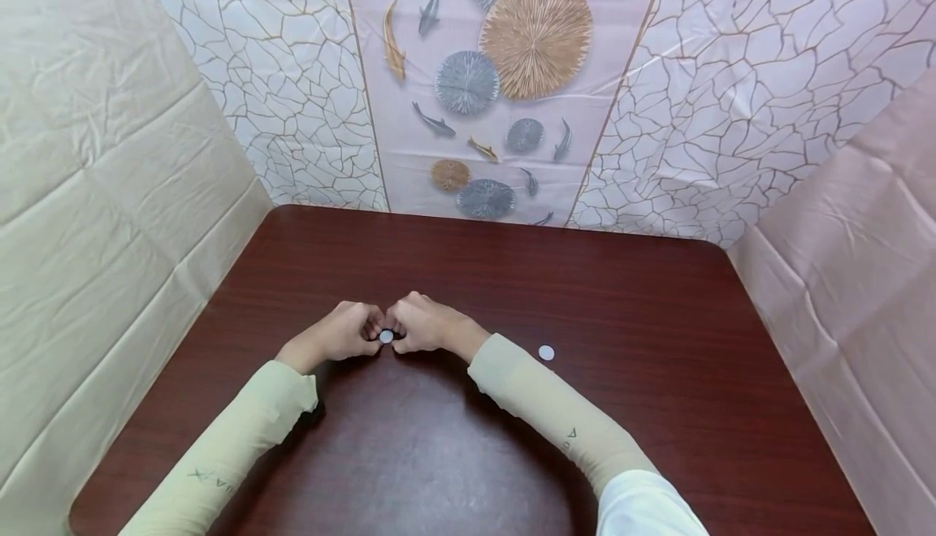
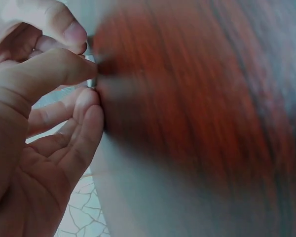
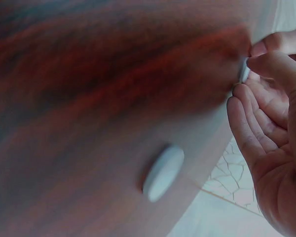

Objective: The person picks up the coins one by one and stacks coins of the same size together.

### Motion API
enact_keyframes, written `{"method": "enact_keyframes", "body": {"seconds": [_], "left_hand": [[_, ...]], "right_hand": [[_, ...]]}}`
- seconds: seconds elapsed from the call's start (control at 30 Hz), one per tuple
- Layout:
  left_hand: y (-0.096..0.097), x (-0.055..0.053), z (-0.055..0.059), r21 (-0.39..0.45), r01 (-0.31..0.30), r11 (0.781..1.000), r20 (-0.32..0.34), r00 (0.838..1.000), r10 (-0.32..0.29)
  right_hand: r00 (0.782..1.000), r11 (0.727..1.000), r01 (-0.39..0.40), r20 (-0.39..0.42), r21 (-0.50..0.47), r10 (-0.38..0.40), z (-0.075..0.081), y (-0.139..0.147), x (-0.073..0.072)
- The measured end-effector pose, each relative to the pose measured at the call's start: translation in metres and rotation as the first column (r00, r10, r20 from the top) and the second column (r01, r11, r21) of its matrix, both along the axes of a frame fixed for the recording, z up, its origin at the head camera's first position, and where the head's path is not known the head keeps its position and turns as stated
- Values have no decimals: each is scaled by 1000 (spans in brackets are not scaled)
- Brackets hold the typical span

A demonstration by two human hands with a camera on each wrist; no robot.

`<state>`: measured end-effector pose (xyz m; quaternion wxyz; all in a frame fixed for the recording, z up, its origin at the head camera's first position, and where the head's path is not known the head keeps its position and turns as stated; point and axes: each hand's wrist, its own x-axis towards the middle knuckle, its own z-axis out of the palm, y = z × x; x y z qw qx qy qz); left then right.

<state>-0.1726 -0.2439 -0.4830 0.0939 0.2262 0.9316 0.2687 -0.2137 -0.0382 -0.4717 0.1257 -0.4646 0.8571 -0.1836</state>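
A small round white disc lies on the dark wooden table, between my two hands left of the table's middle. My left hand has its thumb and curled fingertips at the disc's left side, and my right hand holds the right side the same way. In the left wrist view only a thin rim of the disc shows between thumb and fingers. The right wrist view shows its pale edge between the right thumb and fingertips. A second white disc lies flat by the right forearm, untouched.
The reddish-brown table has rounded corners. Behind it hangs a patterned cloth with fish and round shapes. Plain pale cloth walls stand along the left and right table edges. Both forearms reach in over the front edge.
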Motion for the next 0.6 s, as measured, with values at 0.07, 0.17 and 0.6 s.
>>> {"method": "enact_keyframes", "body": {"seconds": [0.07, 0.17, 0.6], "left_hand": [[-1, 1, 0, 1, 0, 1000, 14, 1000, 0], [-5, 3, 0, 18, 17, 1000, 15, 1000, -17], [-35, 24, 19, -27, -28, 999, -224, 974, 21]], "right_hand": [[1000, 1000, 0, 7, 6, 0, 5, 7, 0], [1000, 1000, 3, -12, -6, -3, 17, 23, 0], [959, 980, 196, -202, -25, -197, 63, 137, 10]]}}
